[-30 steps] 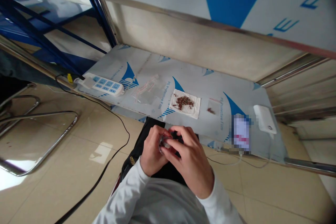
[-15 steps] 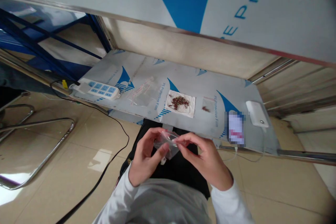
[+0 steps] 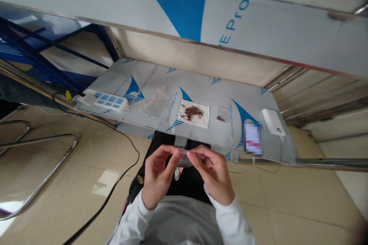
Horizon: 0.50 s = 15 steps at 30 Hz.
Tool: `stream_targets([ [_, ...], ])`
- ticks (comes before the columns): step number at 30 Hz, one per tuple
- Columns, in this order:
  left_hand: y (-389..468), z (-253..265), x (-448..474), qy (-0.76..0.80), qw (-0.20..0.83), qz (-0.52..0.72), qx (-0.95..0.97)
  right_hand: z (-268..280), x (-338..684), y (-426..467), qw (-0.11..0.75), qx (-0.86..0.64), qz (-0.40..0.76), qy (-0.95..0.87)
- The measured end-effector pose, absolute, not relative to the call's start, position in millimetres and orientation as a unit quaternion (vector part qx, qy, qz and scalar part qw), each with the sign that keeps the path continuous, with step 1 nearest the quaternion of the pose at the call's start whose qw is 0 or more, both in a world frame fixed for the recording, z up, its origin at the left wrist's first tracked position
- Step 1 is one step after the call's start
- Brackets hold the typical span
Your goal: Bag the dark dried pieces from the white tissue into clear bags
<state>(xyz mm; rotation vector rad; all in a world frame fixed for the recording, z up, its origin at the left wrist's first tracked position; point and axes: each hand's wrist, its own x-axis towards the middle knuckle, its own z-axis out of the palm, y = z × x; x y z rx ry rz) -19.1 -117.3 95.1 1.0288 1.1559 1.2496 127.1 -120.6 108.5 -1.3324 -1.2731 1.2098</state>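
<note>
Above my lap, both hands pinch the top edge of a small clear plastic bag (image 3: 184,159). My left hand (image 3: 159,174) grips it at the left, thumb against fingers. On the other side my right hand (image 3: 214,172) does the same, its thumb close to the left one. Whatever the bag may hold cannot be made out. On the shelf ahead lies a white paper napkin (image 3: 205,122) with a heap of small brown metallic pieces (image 3: 192,113). Right of it is a small zip bag (image 3: 223,114) with a few such pieces inside.
Several clear plastic bags (image 3: 155,101) lie left of the napkin, beside a white power strip (image 3: 110,101). A blurred-out phone (image 3: 253,138) and a white power bank (image 3: 273,122) with a cable rest at the right. An upper shelf (image 3: 115,19) overhangs the back.
My hands have drawn closer together, with both thumbs now meeting along the bag's top edge. Half a second ago the bag's mouth looked looser. The camera view has shifted a little.
</note>
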Motion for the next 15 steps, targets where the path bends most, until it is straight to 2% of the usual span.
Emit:
stream_targets([
  [4,-115,88,-22,0.471,0.563,0.497,0.462,112,128,-122,0.443,-0.539,0.475,-0.536],
  [10,-116,84,-22,0.492,0.529,0.503,0.474,104,130,-126,0.477,-0.525,0.55,-0.441],
  [15,-113,90,-17,0.469,0.591,0.468,0.459,99,135,-130,0.489,-0.536,0.521,-0.45],
])
